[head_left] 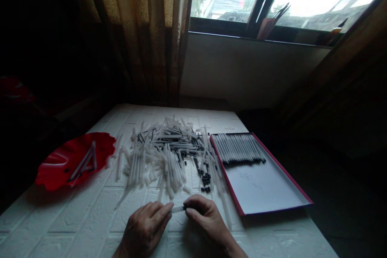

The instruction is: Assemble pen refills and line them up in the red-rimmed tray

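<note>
Between my hands, low over the near part of the table, lies a translucent pen barrel [177, 209]. My left hand [147, 225] is closed around its left part, which the fingers hide. At the barrel's right end, thumb and forefinger of my right hand [205, 217] pinch a small black end plug [184, 207]. The plug touches the barrel; how deep it sits I cannot tell. Beyond the hands spreads a heap of clear barrels and dark refills [175, 143]. Loose black plugs [206, 179] are scattered at the heap's right side.
A shallow box with a red rim [231, 193] stands at the right, a row of pens with black ends [240, 149] along its far side. On the left, a red wavy-edged dish [54, 167] holds a few pen parts. Behind are a curtain [133, 28] and a window.
</note>
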`<state>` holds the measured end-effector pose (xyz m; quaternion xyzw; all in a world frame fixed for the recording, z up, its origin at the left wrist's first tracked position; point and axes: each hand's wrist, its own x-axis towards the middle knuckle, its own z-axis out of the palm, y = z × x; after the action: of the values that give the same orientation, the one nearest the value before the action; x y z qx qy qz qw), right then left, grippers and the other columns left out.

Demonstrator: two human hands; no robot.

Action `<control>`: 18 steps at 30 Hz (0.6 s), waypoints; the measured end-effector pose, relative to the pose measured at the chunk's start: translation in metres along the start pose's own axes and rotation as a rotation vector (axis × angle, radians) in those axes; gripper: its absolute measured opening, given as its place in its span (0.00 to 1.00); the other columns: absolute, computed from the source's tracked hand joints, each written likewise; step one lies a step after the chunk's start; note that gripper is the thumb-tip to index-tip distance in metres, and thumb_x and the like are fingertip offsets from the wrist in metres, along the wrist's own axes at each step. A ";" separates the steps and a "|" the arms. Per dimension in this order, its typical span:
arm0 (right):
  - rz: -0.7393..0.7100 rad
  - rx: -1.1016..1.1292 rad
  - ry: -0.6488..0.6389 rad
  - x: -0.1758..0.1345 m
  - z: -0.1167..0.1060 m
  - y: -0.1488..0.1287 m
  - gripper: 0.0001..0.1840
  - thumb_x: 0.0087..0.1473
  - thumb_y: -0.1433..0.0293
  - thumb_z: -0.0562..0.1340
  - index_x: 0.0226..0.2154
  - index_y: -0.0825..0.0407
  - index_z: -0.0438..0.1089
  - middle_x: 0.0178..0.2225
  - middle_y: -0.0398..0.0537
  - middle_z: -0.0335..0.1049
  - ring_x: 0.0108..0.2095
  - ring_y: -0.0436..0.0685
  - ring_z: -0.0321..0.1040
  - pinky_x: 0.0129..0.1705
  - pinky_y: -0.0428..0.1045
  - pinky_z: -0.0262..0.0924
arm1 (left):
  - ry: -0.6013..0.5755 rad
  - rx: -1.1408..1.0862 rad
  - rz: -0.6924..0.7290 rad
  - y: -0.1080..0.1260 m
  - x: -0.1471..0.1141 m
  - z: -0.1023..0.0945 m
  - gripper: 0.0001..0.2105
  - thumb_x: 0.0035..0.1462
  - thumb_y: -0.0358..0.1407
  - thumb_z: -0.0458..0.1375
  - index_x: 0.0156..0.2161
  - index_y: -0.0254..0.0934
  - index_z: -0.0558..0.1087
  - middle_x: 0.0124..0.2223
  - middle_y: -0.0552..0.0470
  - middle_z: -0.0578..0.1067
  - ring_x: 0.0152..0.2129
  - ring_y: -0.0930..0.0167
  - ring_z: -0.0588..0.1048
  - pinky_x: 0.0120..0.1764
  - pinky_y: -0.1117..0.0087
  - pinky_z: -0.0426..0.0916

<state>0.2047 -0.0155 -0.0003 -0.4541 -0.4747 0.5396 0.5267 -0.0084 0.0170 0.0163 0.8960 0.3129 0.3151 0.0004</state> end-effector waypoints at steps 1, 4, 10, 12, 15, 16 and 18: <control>-0.016 -0.012 0.005 0.000 0.001 0.001 0.09 0.47 0.62 0.69 0.31 0.48 0.78 0.29 0.44 0.75 0.32 0.56 0.71 0.37 0.49 0.64 | -0.007 -0.001 0.000 0.000 0.000 0.000 0.13 0.68 0.36 0.46 0.47 0.39 0.73 0.30 0.52 0.77 0.24 0.72 0.77 0.29 0.75 0.72; -0.055 -0.113 0.037 -0.002 0.003 0.004 0.07 0.48 0.64 0.68 0.31 0.49 0.78 0.29 0.46 0.75 0.32 0.56 0.71 0.36 0.48 0.64 | -0.016 0.006 0.000 0.000 -0.001 0.000 0.14 0.68 0.36 0.45 0.47 0.39 0.72 0.30 0.52 0.77 0.24 0.73 0.76 0.29 0.75 0.72; -0.129 -0.408 0.086 -0.005 0.008 0.007 0.06 0.54 0.68 0.62 0.32 0.51 0.75 0.30 0.49 0.75 0.33 0.57 0.72 0.36 0.47 0.63 | -0.018 0.015 0.016 -0.001 -0.002 0.000 0.15 0.69 0.36 0.44 0.46 0.38 0.73 0.30 0.52 0.77 0.24 0.72 0.76 0.27 0.74 0.71; -0.164 -0.497 0.071 -0.006 0.008 0.004 0.06 0.55 0.69 0.60 0.32 0.51 0.74 0.29 0.48 0.75 0.32 0.56 0.72 0.35 0.47 0.62 | -0.026 0.010 0.017 -0.001 -0.002 0.001 0.15 0.69 0.36 0.44 0.46 0.38 0.73 0.29 0.52 0.77 0.23 0.72 0.75 0.27 0.74 0.71; -0.218 -0.633 0.045 -0.006 0.006 0.000 0.08 0.57 0.69 0.58 0.30 0.51 0.72 0.28 0.48 0.74 0.31 0.55 0.71 0.34 0.45 0.61 | -0.034 0.018 0.027 -0.001 -0.003 0.002 0.14 0.69 0.35 0.44 0.47 0.38 0.73 0.29 0.52 0.77 0.23 0.71 0.75 0.27 0.73 0.70; -0.243 -0.687 0.039 -0.006 0.006 -0.001 0.10 0.58 0.68 0.57 0.29 0.52 0.72 0.27 0.47 0.74 0.30 0.54 0.70 0.33 0.45 0.60 | -0.037 0.023 0.034 -0.002 -0.003 0.002 0.14 0.69 0.35 0.44 0.47 0.38 0.73 0.29 0.52 0.77 0.23 0.71 0.75 0.27 0.73 0.70; -0.301 -0.813 0.036 -0.006 0.006 0.001 0.16 0.61 0.65 0.54 0.27 0.52 0.71 0.24 0.47 0.72 0.27 0.53 0.69 0.30 0.44 0.58 | -0.037 0.032 0.055 -0.001 -0.003 0.002 0.15 0.69 0.34 0.43 0.47 0.38 0.73 0.29 0.52 0.76 0.23 0.72 0.74 0.26 0.73 0.69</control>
<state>0.1993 -0.0214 -0.0003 -0.5595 -0.7003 0.2178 0.3862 -0.0096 0.0168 0.0127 0.9097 0.2934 0.2935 -0.0170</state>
